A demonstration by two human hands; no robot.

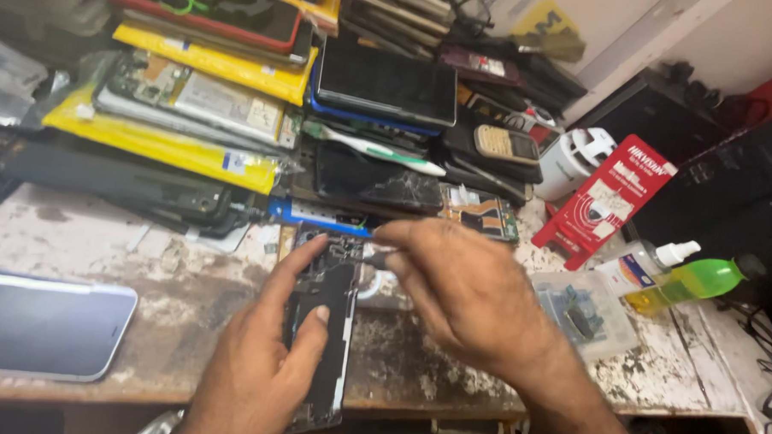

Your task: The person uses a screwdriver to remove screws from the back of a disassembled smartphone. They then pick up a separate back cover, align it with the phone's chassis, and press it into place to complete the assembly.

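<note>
The right hand [465, 292] kept a tight pinch grip on a small dark tool [376, 258], thumb and forefinger closed around it, its tip touching the exposed upper part of the opened phone [323, 300]. The left hand [257, 358] had a loose, half-open grip on the same phone, index finger stretched along its left edge and thumb pressed on the dark back. The phone lay lengthwise on the stained worktop [161, 286], near the front edge. Behind it rose stacked phones and yellow packets [162, 145]; a green bottle [696, 281] lay to the right.
</note>
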